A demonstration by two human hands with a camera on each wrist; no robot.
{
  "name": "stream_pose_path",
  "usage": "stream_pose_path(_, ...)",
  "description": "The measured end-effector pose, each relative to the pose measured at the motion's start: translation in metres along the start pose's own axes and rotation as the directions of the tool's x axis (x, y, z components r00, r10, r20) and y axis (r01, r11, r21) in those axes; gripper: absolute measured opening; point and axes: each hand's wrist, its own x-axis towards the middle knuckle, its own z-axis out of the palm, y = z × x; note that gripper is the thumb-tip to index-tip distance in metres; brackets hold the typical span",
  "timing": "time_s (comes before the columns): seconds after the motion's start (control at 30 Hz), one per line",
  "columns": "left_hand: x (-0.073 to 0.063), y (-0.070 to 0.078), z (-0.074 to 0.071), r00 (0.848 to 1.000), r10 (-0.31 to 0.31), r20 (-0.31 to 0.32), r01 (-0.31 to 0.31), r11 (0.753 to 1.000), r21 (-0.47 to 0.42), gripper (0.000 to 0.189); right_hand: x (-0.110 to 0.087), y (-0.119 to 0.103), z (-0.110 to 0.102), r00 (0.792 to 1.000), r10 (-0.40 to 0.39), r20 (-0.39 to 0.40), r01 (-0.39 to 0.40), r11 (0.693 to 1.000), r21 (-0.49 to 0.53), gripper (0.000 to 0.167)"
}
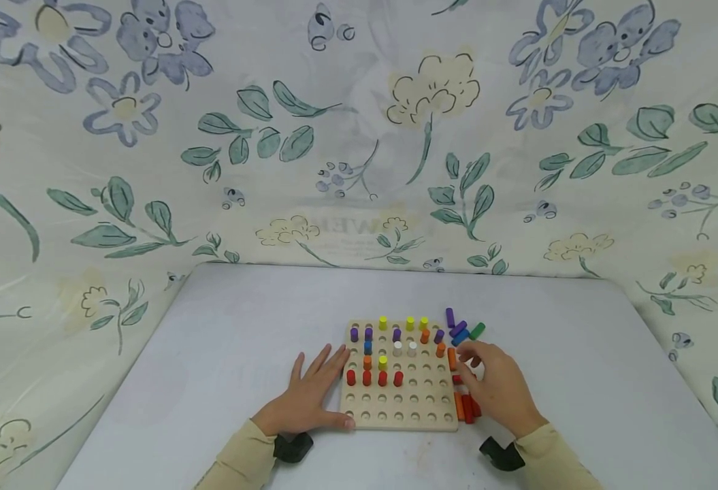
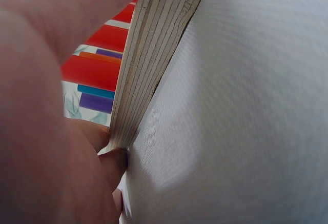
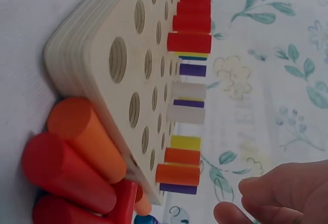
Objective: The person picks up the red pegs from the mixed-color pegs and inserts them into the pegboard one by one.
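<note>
A square wooden pegboard [image 1: 389, 423] lies on the table, with rows of holes and several coloured pegs standing in it. Red pegs [image 1: 382, 378] form a row near its middle left, and yellow, purple, blue, orange and white ones stand farther back. My left hand [image 1: 309, 398] rests at the board's left side, fingers spread along the edge and thumb at the near corner. To the right of the board, my right hand [image 1: 498, 384] is raised over loose pegs, its thumb and fingertips apart. Nothing shows between those fingertips [image 3: 251, 185] in the right wrist view.
Loose red pegs [image 3: 69, 172] and orange pegs [image 3: 84, 139] lie against the board's right edge. Beyond them are purple, blue and green pegs [image 1: 478, 331] near the far right corner. A flowered cloth [image 1: 359, 136] hangs behind and beside the white table [image 1: 242, 320].
</note>
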Motion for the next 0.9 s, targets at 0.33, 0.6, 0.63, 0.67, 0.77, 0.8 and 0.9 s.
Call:
stream_pose_path(0.33, 0.002, 0.0, 0.001, 1.0, -0.001, -0.008, 0.001, 1.0, 0.009, 0.117, -0.004, 0.005, -0.008, 0.995, 0.088, 0.044, -0.087, 0.996, -0.035, 0.02)
stream_pose_path(0.6, 0.0, 0.0, 0.001, 1.0, 0.0, -0.009, 0.0, 1.0, 0.005, 0.118, -0.011, 0.01, -0.011, 0.992, 0.098, 0.081, -0.091, 0.992, -0.082, 0.021)
stream_pose_path(0.63, 0.0, 0.0, 0.001, 1.0, 0.001, -0.008, -0.001, 1.0, 0.004, 0.117, -0.012, 0.01, -0.011, 0.99, 0.104, 0.093, -0.096, 0.992, -0.084, 0.022)
stream_pose_path(0.67, -0.001, 0.0, 0.001, 1.0, 0.005, -0.011, -0.005, 1.0, 0.002, 0.118, -0.013, 0.011, -0.011, 0.989, 0.11, 0.103, -0.101, 0.991, -0.088, 0.022)
stream_pose_path(0.77, -0.001, -0.001, 0.001, 1.0, 0.01, -0.011, -0.01, 1.0, 0.001, 0.117, -0.014, 0.013, -0.011, 0.984, 0.123, 0.132, -0.111, 0.989, -0.097, 0.023)
stream_pose_path(0.8, -0.001, -0.001, 0.001, 1.0, 0.012, -0.012, -0.011, 1.0, 0.003, 0.117, -0.014, 0.013, -0.01, 0.982, 0.128, 0.142, -0.114, 0.988, -0.1, 0.024)
stream_pose_path(0.9, 0.0, -0.001, 0.001, 1.0, 0.005, -0.006, -0.005, 1.0, 0.004, 0.117, -0.016, 0.015, -0.01, 0.976, 0.14, 0.165, -0.123, 0.987, -0.108, 0.026)
